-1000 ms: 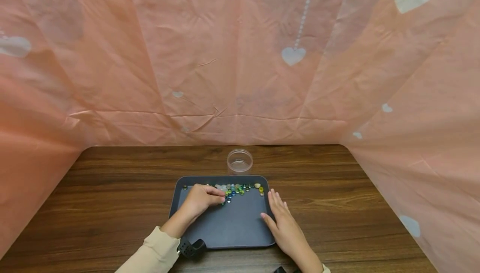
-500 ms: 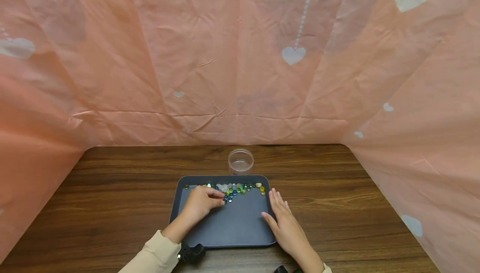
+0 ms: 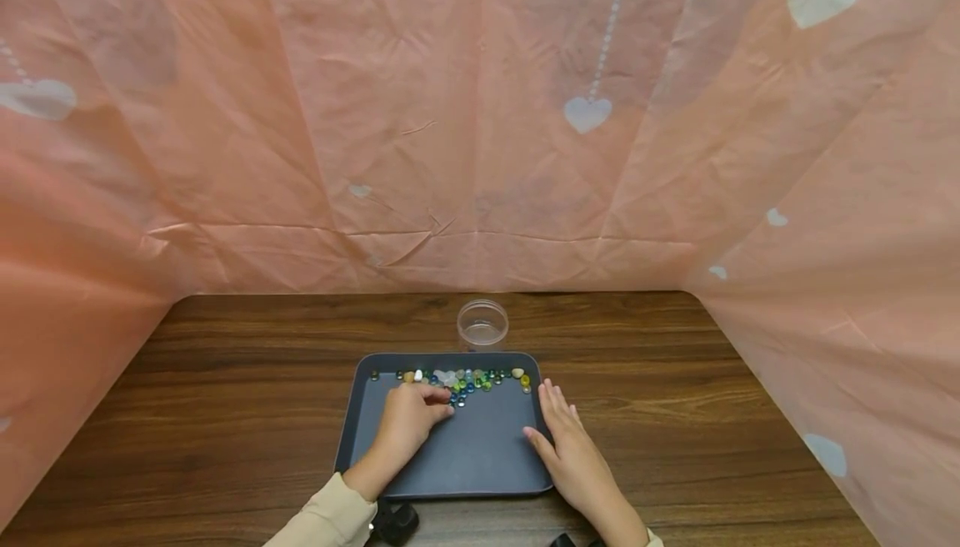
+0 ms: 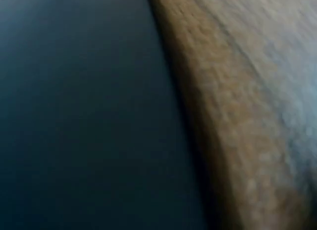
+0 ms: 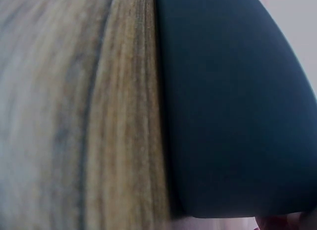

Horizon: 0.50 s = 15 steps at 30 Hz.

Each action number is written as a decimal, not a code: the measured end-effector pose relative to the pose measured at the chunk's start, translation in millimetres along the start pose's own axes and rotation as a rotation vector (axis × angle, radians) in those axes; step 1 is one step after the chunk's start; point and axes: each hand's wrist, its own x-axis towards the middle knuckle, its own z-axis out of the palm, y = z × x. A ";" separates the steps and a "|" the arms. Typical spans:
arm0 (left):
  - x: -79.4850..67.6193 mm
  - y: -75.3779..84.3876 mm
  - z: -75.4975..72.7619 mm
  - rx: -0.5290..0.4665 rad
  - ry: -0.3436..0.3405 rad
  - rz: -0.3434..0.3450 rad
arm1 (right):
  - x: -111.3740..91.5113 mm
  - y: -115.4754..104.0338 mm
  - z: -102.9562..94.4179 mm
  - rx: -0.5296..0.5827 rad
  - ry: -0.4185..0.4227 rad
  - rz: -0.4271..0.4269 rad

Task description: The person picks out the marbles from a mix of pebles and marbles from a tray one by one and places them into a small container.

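Note:
A dark grey tray (image 3: 480, 464) lies on the table, with several small glass pebbles (image 3: 478, 382) in green, blue, clear and yellow along its far side. My left hand (image 3: 408, 418) reaches over the tray from the left. Its fingertips are at the blue pebbles (image 3: 459, 398), with thumb and index finger slightly apart; whether they touch a pebble is too small to tell. My right hand (image 3: 573, 451) rests along the tray's right rim, fingers straight and thumb over the edge. Only the tray's dark outer wall (image 4: 99, 111) and wood fill the left wrist view.
Behind the tray stands a clear round plastic jar (image 3: 482, 323). A wooden table (image 3: 712, 414) extends to both sides. Pink fabric (image 3: 480, 155) with white hearts encloses the back and sides. White and tan pebbles (image 3: 415, 376) lie just beyond my left hand.
My left wrist has shifted slightly right and its thumb and index finger have parted a little. More pebbles show behind that hand. My right hand stays at the rim.

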 end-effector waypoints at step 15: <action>1.6 7.2 11.4 0.227 0.029 0.061 | -0.3 3.7 -2.7 -0.005 0.003 0.008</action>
